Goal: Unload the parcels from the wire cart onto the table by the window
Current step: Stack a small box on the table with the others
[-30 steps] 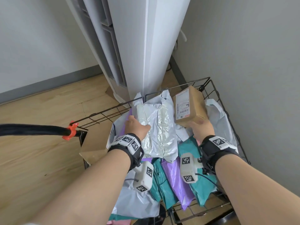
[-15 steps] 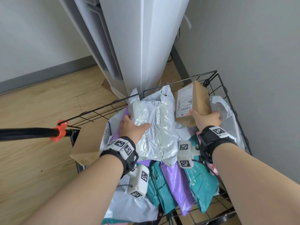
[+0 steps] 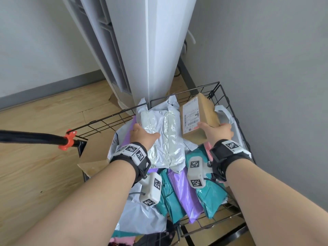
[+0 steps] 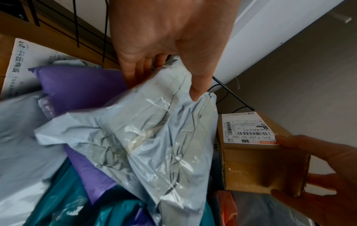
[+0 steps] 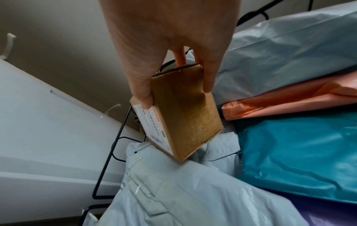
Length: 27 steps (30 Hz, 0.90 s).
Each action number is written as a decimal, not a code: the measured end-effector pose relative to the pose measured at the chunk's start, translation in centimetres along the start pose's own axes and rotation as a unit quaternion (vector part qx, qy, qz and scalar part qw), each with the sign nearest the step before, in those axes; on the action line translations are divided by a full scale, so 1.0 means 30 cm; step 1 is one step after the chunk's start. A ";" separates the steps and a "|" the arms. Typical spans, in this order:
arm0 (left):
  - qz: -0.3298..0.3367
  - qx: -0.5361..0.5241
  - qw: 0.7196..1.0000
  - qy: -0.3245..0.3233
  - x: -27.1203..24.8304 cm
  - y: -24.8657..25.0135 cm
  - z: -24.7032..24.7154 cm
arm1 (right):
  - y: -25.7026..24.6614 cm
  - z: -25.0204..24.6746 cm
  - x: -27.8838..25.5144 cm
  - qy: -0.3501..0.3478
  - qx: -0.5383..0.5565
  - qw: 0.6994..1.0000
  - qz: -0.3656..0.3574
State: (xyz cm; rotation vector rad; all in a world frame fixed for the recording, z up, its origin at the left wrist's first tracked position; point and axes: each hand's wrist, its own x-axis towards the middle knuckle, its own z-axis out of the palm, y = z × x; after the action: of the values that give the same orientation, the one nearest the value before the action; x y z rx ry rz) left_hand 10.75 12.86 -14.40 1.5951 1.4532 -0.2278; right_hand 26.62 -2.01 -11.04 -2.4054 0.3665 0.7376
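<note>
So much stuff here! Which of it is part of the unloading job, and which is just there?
Part of the job:
- wire cart
- grey mailer, held by the left hand
- cardboard box, held by the right hand
- teal bags, purple bag

Just there:
- white unit
- orange clamp

A tall white floor-standing unit [image 3: 150, 50] rises at twelve o'clock, its slatted side turned toward eleven, and it stands in the corner where two grey walls [image 3: 266, 59] meet. Light wooden flooring [image 3: 35, 148] spreads from nine o'clock down to seven, edged by a grey skirting board [image 3: 44, 94] along the wall at ten o'clock. At nine o'clock a black bar [image 3: 30, 136] reaches in from the frame edge and ends in an orange clip [image 3: 68, 140], and just below it, toward eight o'clock, lies a flat piece of brown cardboard [image 3: 94, 157].
</note>
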 end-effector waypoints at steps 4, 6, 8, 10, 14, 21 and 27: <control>0.030 0.011 0.999 0.008 -0.069 0.031 -0.021 | 0.012 -0.049 -0.057 -0.013 0.014 0.999 -0.027; 0.054 0.021 0.998 0.019 -0.109 0.049 -0.034 | 0.021 -0.079 -0.096 -0.025 0.022 0.999 -0.041; 0.086 0.036 0.995 0.026 -0.156 0.070 -0.046 | 0.030 -0.125 -0.137 -0.046 0.029 0.997 -0.057; 0.128 0.058 0.990 0.029 -0.212 0.094 -0.055 | 0.040 -0.189 -0.179 -0.068 0.019 0.995 -0.073; 0.253 0.113 0.960 0.033 -0.357 0.162 -0.078 | 0.066 -0.319 -0.278 -0.089 -0.039 0.987 -0.126; 0.421 0.346 0.839 0.004 -0.676 0.288 -0.084 | 0.124 -0.544 -0.507 -0.116 -0.179 0.935 -0.285; 0.441 0.413 0.796 -0.039 -0.891 0.318 -0.050 | 0.183 -0.731 -0.652 -0.116 -0.187 0.913 -0.342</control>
State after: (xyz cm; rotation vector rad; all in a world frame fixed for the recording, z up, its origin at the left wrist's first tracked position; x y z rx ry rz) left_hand 10.75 -3.02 9.17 2.7552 0.3645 -0.3922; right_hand 17.76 -18.05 12.57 -2.4884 -0.7496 0.7864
